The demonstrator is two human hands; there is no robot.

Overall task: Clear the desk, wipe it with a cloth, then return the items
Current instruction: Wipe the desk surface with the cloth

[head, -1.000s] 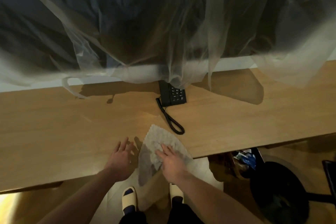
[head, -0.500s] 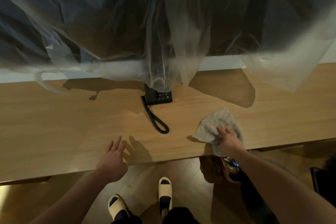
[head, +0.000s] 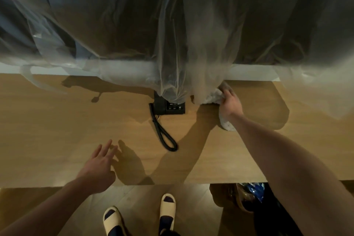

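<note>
the right hand grips the cloth at the desk's far edge, just right of the phone; the left hand, fingers spread and holding nothing, hovers near the front edge.

No readable text on anything.

Left hand: the left hand is out in front, low and close to the body, palm down. Its fingers are spread, loose and almost straight. It holds nothing.
Left arm: bare, a little bent, coming in from the bottom left.
Right hand: the right hand is far forward, palm down, fingers bent down.
Right arm: bare, long and almost straight.
</note>
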